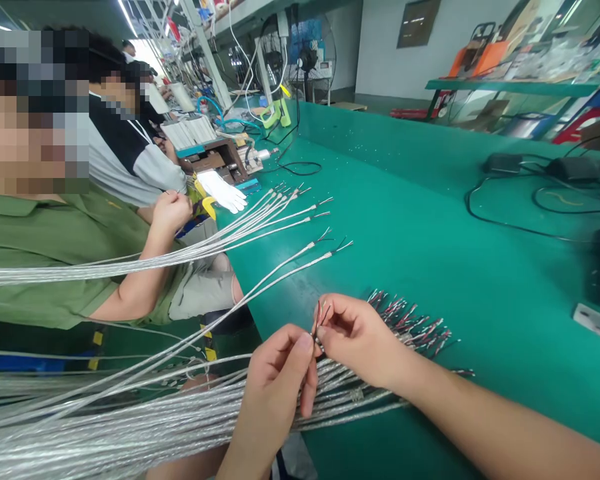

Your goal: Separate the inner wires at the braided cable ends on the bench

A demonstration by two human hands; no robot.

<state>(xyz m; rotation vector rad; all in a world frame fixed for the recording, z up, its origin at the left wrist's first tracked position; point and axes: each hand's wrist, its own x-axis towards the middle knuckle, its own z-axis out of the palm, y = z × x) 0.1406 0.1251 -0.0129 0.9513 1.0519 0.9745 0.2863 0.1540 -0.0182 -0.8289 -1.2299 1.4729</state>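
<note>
Left hand pinched on thin cable wires, lower centre of frame. Right hand: thumb and index clamped there too.

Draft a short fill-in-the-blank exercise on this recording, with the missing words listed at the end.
1. The smooth, flat tabletop is coloured ____.
2. The bare left hand and bare right hand meet at thin dark wires; nearer the clustered red, black and white wire ends is the ____ hand.
3. The lower bundle of silvery cables runs in from the picture's ____ side.
4. The limp, five-fingered glove is coloured ____.

Missing words: green; right; left; white.
</note>
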